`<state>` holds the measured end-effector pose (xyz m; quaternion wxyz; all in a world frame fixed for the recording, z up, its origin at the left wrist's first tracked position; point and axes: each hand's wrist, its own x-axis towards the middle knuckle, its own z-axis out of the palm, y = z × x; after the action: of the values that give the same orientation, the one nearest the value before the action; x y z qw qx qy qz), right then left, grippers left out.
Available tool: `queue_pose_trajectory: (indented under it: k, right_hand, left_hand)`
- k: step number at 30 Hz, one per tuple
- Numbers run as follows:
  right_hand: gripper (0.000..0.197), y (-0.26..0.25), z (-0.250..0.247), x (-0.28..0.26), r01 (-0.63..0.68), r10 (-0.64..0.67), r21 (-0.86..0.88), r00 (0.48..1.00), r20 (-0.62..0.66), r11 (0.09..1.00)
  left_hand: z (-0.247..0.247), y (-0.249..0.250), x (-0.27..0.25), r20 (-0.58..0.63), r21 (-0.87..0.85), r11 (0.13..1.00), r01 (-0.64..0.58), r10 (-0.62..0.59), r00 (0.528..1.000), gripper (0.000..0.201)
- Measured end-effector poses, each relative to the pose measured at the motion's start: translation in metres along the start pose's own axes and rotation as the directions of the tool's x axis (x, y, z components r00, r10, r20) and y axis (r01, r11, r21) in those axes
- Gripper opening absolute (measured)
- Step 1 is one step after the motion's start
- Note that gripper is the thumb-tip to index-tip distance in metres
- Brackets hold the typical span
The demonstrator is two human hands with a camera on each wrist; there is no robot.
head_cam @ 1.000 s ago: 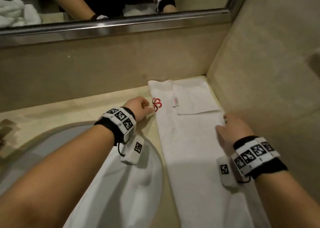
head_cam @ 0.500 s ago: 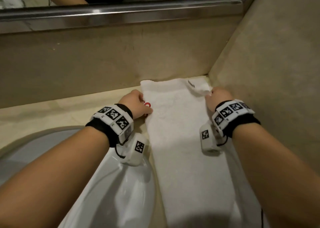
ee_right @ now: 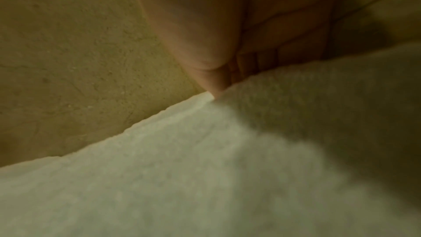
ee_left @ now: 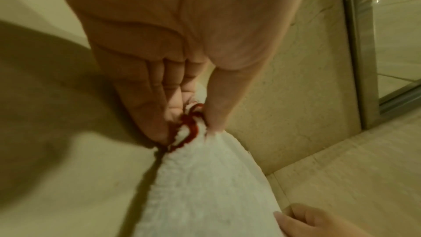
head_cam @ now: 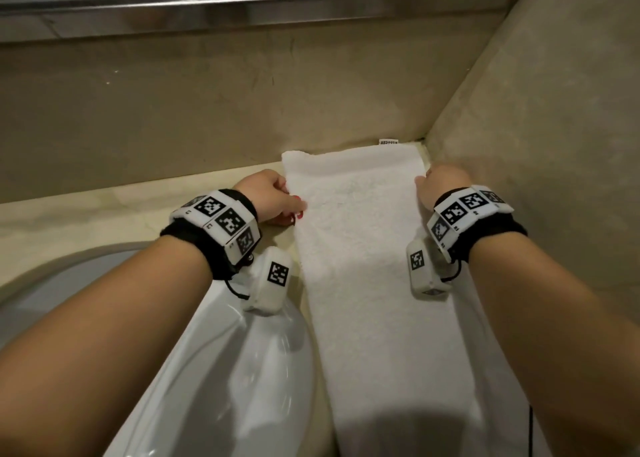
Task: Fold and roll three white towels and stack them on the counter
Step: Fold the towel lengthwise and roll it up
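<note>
- Towel (head_cam: 363, 266) lies as a long strip on the counter (head_cam: 104, 210), between my hands, beside the sink (head_cam: 225, 370).
- Its far end, open a second ago, is now turned over.
- Left hand (head_cam: 268, 196) pinches one edge, right hand (head_cam: 441, 182) the other; rolling seems next.

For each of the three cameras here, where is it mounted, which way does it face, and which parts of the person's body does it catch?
Head: worn on the head, looking down at the towel on the counter; both forearms, left hand and right hand show.
Left wrist: looks along the palm at fingers pinching the towel's edge by its red embroidery.
Right wrist: looks along the hand toward the wall; thumb and curled fingers show.
Shared: the towel appears in all three.
</note>
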<state>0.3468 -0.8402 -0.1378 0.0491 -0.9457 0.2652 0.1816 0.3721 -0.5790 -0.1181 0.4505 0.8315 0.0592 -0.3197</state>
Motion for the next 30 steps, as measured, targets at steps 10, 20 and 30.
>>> queue_pose_trajectory:
  k: [10,20,30]
  right_hand:
    - [0.031,0.0,-0.002,-0.011,-0.029,0.045,0.253,0.997,-0.059,0.967]
    - [0.033,0.01,0.003,-0.029,0.016,-0.015,0.074,1.0,-0.017,0.997]
    - [0.035,0.028,0.006,-0.066,-0.012,0.011,0.113,1.0,0.01,0.994]
  left_hand:
    - [-0.005,0.02,0.02,-0.122,0.408,0.912,-0.034,0.091,0.988,0.03]
    - [0.008,0.0,0.002,-0.074,0.421,0.888,-0.183,0.234,0.969,0.044]
    - [0.013,-0.009,-0.012,-0.124,0.398,0.913,-0.084,0.144,0.982,0.057]
